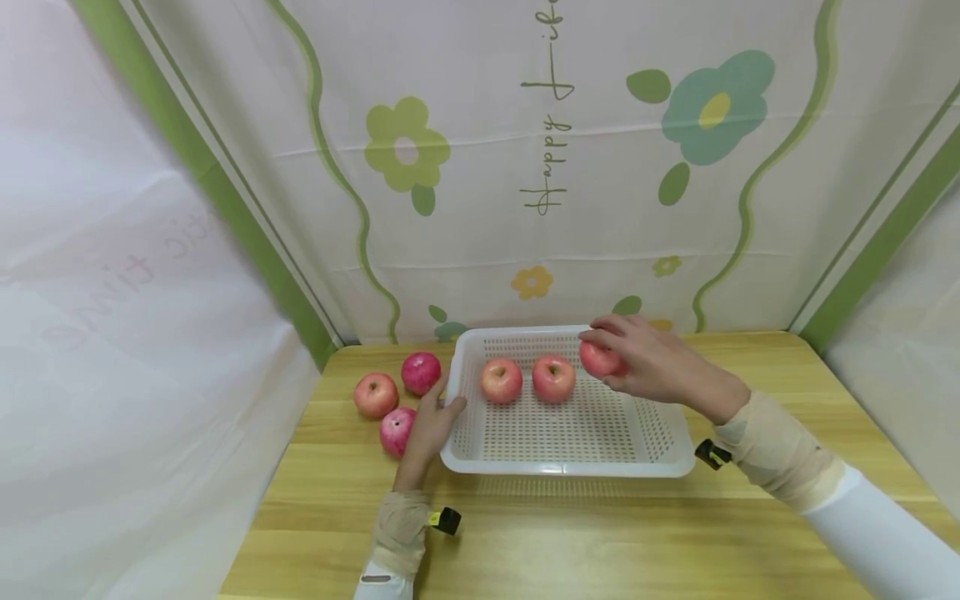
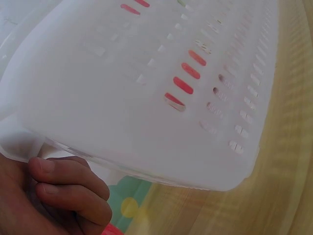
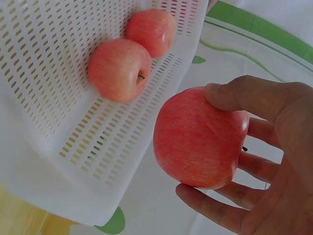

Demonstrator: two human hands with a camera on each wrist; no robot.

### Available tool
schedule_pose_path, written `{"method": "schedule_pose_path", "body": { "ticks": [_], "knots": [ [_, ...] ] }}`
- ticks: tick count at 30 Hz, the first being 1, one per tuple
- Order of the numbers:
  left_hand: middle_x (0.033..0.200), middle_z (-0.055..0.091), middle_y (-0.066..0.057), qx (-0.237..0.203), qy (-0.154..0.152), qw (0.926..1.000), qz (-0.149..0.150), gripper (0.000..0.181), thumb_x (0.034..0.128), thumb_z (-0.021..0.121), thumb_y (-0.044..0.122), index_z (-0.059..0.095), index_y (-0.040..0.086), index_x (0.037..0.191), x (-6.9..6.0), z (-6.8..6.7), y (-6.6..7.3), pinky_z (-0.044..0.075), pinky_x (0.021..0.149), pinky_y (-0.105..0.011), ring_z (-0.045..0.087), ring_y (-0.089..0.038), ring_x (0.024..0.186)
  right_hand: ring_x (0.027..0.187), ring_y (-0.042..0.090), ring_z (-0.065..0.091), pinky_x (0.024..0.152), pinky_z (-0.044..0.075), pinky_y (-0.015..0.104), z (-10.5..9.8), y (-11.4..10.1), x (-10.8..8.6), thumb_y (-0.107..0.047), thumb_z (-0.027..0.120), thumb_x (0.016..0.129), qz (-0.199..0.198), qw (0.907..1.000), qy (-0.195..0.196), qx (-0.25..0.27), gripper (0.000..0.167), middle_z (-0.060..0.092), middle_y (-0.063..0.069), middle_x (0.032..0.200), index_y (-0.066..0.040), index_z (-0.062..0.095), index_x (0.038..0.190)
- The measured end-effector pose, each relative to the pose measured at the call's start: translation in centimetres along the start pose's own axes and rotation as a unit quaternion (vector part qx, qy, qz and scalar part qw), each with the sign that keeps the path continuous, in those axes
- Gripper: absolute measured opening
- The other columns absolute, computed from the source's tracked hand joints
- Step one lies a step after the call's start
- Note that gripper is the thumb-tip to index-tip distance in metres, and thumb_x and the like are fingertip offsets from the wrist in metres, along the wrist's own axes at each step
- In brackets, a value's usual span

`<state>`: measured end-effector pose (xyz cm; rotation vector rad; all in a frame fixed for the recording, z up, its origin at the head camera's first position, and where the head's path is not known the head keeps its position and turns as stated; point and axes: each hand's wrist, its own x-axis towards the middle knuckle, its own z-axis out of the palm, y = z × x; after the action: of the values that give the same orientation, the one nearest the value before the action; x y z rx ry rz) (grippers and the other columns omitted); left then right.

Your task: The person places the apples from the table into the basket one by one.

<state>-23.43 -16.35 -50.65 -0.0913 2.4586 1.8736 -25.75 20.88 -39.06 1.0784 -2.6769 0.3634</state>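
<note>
R hand grips apple, might drop if hold loosens; L hand grips basket, left side, might tip if yanked.

Curtained booth: cloth walls on three sides of wooden table.

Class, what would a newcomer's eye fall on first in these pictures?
Probably the white perforated basket on the table, with two apples inside and the left hand gripping its left rim. Next, the red apple that the right hand holds up near the basket's far rim. Then three round pinkish-red fruits left of the basket.
</note>
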Motion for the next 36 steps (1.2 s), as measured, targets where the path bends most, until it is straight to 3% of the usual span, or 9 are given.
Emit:
{"method": "schedule_pose_path", "body": {
  "ticks": [20,28,36],
  "knots": [
    [0.133,0.068,-0.033,-0.009,-0.004,0.9999,-0.005,0.068,0.1057,0.059,0.02,0.034,0.021,0.168,0.1,-0.1,-0.2,0.067,0.078,-0.051,0.075,-0.047,0.109,0.134,0.038,0.058,0.086,0.062,0.05,0.5,-1.8,1.6,-0.022,0.086,0.084,-0.026,0.9996,-0.007,-0.004,0.062,0.061,0.015,0.147,-0.012,0.067,0.142],
    [0.132,0.068,-0.033,-0.008,0.0,1.0,-0.006,0.067,0.1055,0.059,0.019,0.034,0.021,0.168,0.1,0.0,-0.1,0.067,0.077,-0.05,0.075,-0.047,0.108,0.133,0.041,0.058,0.088,0.061,0.053,1.1,-2.3,2.3,-0.016,0.085,0.083,-0.048,0.9988,-0.004,-0.003,0.059,0.063,0.016,0.144,-0.01,0.068,0.139],
    [0.127,0.07,-0.033,-0.008,0.0,0.9999,-0.007,0.067,0.1054,0.059,0.019,0.036,0.022,0.168,0.0,0.0,0.0,0.067,0.076,-0.049,0.076,-0.046,0.105,0.132,0.038,0.059,0.087,0.061,0.049,1.7,-2.8,3.0,-0.019,0.087,0.08,-0.056,0.9983,-0.015,0.005,0.063,0.062,0.013,0.144,-0.013,0.068,0.14]
  ]
}}
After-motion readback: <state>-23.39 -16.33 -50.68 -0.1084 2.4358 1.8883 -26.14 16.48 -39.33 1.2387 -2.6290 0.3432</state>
